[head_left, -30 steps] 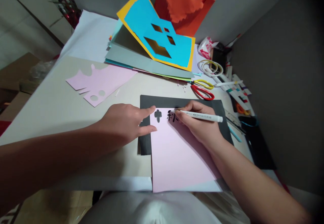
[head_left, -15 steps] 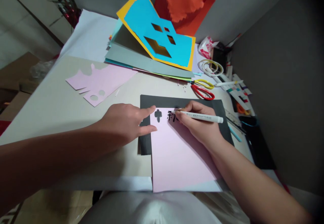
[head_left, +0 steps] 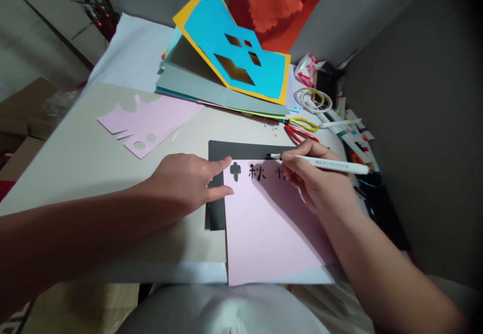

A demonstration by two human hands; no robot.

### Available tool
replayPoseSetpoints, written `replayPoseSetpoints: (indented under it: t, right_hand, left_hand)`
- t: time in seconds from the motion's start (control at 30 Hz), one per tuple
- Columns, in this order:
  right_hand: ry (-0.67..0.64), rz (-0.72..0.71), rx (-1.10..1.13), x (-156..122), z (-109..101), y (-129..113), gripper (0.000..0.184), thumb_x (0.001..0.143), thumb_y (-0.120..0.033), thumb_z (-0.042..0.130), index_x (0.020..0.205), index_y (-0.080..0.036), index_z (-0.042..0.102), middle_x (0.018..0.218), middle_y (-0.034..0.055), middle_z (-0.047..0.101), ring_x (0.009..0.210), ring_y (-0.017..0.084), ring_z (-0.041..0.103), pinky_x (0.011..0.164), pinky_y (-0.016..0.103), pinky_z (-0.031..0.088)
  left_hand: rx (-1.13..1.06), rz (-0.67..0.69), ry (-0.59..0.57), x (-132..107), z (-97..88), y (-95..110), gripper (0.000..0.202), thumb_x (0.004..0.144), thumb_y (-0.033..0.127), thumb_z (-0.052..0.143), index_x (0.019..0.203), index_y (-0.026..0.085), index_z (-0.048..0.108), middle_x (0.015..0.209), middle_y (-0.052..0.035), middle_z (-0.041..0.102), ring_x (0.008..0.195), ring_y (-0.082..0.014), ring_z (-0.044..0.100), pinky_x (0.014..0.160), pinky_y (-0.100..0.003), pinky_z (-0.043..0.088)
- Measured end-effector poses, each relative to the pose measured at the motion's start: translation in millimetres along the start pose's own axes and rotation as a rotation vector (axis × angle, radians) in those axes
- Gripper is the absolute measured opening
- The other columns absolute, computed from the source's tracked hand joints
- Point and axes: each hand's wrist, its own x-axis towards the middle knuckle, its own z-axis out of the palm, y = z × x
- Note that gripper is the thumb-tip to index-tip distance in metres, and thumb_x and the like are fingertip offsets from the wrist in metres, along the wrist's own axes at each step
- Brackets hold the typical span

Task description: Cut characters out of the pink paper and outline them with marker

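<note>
A pale pink paper sheet (head_left: 279,233) lies on a black paper sheet (head_left: 245,150), with black inked shapes and the character 秋 (head_left: 257,172) along its top edge. Another inked character (head_left: 281,174) stands to the right of it, partly shaded by my hand. My left hand (head_left: 184,178) lies flat, its fingertips on the pink sheet's left edge. My right hand (head_left: 313,178) grips a white marker pen (head_left: 324,163), whose black tip is at the pink sheet's top edge.
Beyond the sheets lie red-handled scissors (head_left: 298,134) and yellow-handled scissors (head_left: 302,124). A stack of coloured card with cut-out blue and orange sheets (head_left: 234,47) stands behind. A cut pink paper piece (head_left: 147,122) lies left on a pale board (head_left: 94,173). Several markers (head_left: 350,138) lie right.
My right hand and the marker have moved right, and a new inked character now shows right of 秋. My left hand has stayed in place.
</note>
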Motion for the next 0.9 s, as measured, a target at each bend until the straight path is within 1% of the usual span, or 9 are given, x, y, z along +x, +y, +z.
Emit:
replayPoseSetpoints:
  t: [0.07,0.17,0.27,0.37,0.53,0.63,0.73,0.8,0.9]
  right_hand:
    - [-0.042,0.014,-0.053,-5.2,-2.0,-2.9,0.018,0.078,-0.02,0.076,0.068,-0.022,0.061,0.057,-0.0027,0.061,0.049,0.01,0.047,0.045,0.024,0.033]
    - [-0.094,0.036,-0.177,-12.6,-1.1,1.1,0.017,0.075,-0.019,0.079,0.068,-0.02,0.064,0.066,-0.0015,0.067,0.053,0.009,0.05,0.049,0.023,0.037]
    - [-0.074,-0.018,-0.238,-15.8,4.0,8.7,0.017,0.074,-0.018,0.078,0.066,-0.019,0.063,0.073,0.0004,0.072,0.06,0.011,0.056,0.056,0.023,0.043]
    - [-0.027,-0.068,-0.26,-15.6,9.0,12.9,0.018,0.076,-0.02,0.078,0.066,-0.02,0.063,0.073,0.0007,0.073,0.061,0.011,0.057,0.058,0.023,0.044]
    - [-0.034,-0.102,-0.288,-11.4,9.1,15.6,0.016,0.076,-0.019,0.077,0.066,-0.019,0.064,0.072,0.0011,0.074,0.06,0.011,0.058,0.056,0.022,0.045]
    - [-0.044,-0.102,-0.302,-9.5,7.4,16.3,0.016,0.076,-0.019,0.077,0.066,-0.019,0.064,0.071,0.0007,0.073,0.059,0.011,0.057,0.055,0.022,0.045]
    - [-0.055,-0.09,-0.307,-8.9,7.4,15.3,0.016,0.076,-0.021,0.077,0.066,-0.019,0.064,0.071,0.0007,0.072,0.06,0.011,0.058,0.056,0.023,0.046]
    - [-0.055,-0.081,-0.305,-8.9,8.0,14.5,0.017,0.076,-0.022,0.077,0.066,-0.02,0.064,0.072,0.0012,0.073,0.06,0.012,0.059,0.057,0.024,0.048]
    - [-0.05,-0.079,-0.315,-9.0,8.6,14.4,0.017,0.076,-0.023,0.077,0.067,-0.02,0.064,0.074,0.0022,0.074,0.061,0.014,0.062,0.058,0.026,0.05]
  left_hand:
    - [0.009,0.009,0.01,0.3,0.6,0.5,0.064,0.089,0.066,0.052,0.147,0.04,0.046,0.103,-0.0037,0.075,0.09,-0.0268,0.067,0.065,-0.031,0.034]
    - [0.025,0.022,0.036,0.2,1.6,0.6,0.063,0.089,0.066,0.052,0.147,0.04,0.046,0.102,-0.0042,0.075,0.09,-0.0271,0.067,0.064,-0.031,0.034]
    - [0.03,0.033,0.044,-1.0,2.0,0.1,0.064,0.089,0.065,0.053,0.146,0.038,0.047,0.097,-0.0047,0.075,0.088,-0.027,0.067,0.063,-0.031,0.033]
    - [0.034,0.053,0.067,-2.3,2.1,-0.6,0.061,0.091,0.062,0.052,0.146,0.037,0.048,0.09,-0.0038,0.074,0.083,-0.0254,0.066,0.062,-0.031,0.032]
    - [0.03,0.034,0.043,-1.6,1.6,-0.5,0.061,0.09,0.062,0.054,0.146,0.037,0.049,0.093,-0.004,0.074,0.085,-0.0261,0.065,0.062,-0.031,0.032]
    - [0.026,0.041,0.031,-1.8,0.4,-0.1,0.061,0.09,0.061,0.054,0.146,0.037,0.048,0.093,-0.0033,0.075,0.085,-0.0255,0.065,0.062,-0.031,0.032]
    - [0.031,0.071,0.056,-2.8,-0.7,-0.2,0.058,0.093,0.057,0.052,0.146,0.034,0.049,0.092,-0.0039,0.074,0.083,-0.0249,0.065,0.062,-0.031,0.032]
    - [0.033,0.08,0.063,-2.9,-1.1,-0.3,0.058,0.093,0.058,0.051,0.146,0.032,0.05,0.09,-0.0047,0.074,0.082,-0.0252,0.065,0.061,-0.031,0.032]
    - [0.029,0.072,0.043,-2.9,-2.8,0.2,0.061,0.092,0.06,0.052,0.146,0.032,0.049,0.089,-0.0055,0.074,0.082,-0.0258,0.066,0.061,-0.031,0.032]
